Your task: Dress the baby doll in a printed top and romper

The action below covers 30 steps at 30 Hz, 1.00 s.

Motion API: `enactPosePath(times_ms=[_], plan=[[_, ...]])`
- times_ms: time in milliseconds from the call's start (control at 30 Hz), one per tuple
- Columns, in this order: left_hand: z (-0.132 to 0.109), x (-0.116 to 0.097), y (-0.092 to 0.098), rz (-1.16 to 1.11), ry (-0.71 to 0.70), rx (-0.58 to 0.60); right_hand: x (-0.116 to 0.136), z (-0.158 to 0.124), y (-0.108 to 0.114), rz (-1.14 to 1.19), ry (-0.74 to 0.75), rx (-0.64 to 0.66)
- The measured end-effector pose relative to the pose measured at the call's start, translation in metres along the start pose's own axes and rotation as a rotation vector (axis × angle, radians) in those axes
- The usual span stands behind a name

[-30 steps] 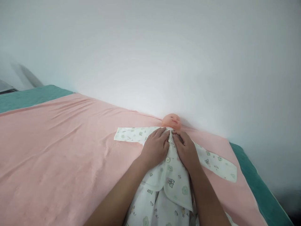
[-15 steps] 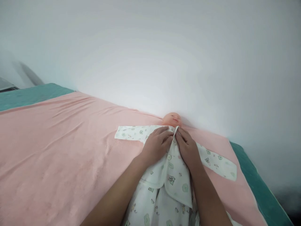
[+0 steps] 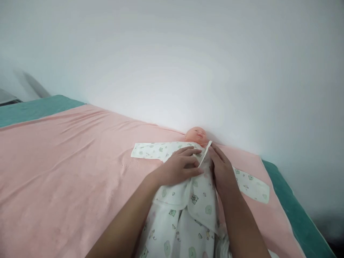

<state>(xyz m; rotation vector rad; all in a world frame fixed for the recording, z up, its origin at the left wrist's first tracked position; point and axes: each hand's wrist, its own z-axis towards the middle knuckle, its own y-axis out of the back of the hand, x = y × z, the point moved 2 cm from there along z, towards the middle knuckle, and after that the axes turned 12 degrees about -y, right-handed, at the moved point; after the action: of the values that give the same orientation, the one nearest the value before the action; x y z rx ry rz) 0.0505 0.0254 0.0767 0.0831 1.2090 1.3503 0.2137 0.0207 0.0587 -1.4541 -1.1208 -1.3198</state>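
A baby doll (image 3: 195, 134) lies on its back with its head by the wall. It wears a white baby shirt (image 3: 205, 200) printed with small bears, its sleeves stretched out to both sides. My left hand (image 3: 179, 165) rests on the shirt's chest with the fingers apart. With its fingertips, my right hand (image 3: 223, 168) pinches the upper edge of the front flap, lifted off the chest near the neck. Matching printed trousers (image 3: 169, 236) show below the shirt's hem. The doll's hands cannot be seen.
A pink sheet (image 3: 67, 179) with some creases covers the bed under the doll. Teal bedding (image 3: 40, 107) shows at the far left and along the right edge. Close behind the doll's head rises a pale wall (image 3: 172, 64). White fabric (image 3: 223, 247) lies by my right forearm.
My right hand has moved right, pulling the shirt's flap edge up and away from the chest. My left hand has turned slightly and its fingers are more spread. A shirt button is now covered.
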Motion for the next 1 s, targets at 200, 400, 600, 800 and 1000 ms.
enactPosePath(times_ms=[200, 400, 600, 800, 1000], plan=[[-0.003, -0.001, 0.007, -0.110, 0.026, -0.009, 0.003, -0.004, 0.002, 0.133, -0.047, -0.017], [0.004, -0.006, -0.007, -0.054, 0.140, -0.183, 0.002, -0.003, -0.005, -0.017, -0.111, 0.014], [-0.020, 0.027, 0.038, 0.244, 0.450, -0.547, -0.009, 0.017, 0.057, -0.013, -0.109, -0.333], [-0.033, 0.061, 0.039, 0.604, 0.467, -0.565, -0.003, 0.022, 0.086, -0.510, 0.056, -0.512], [-0.026, 0.078, 0.002, 0.564, 0.332, -0.222, -0.022, 0.024, 0.038, -1.107, 0.160, -0.098]])
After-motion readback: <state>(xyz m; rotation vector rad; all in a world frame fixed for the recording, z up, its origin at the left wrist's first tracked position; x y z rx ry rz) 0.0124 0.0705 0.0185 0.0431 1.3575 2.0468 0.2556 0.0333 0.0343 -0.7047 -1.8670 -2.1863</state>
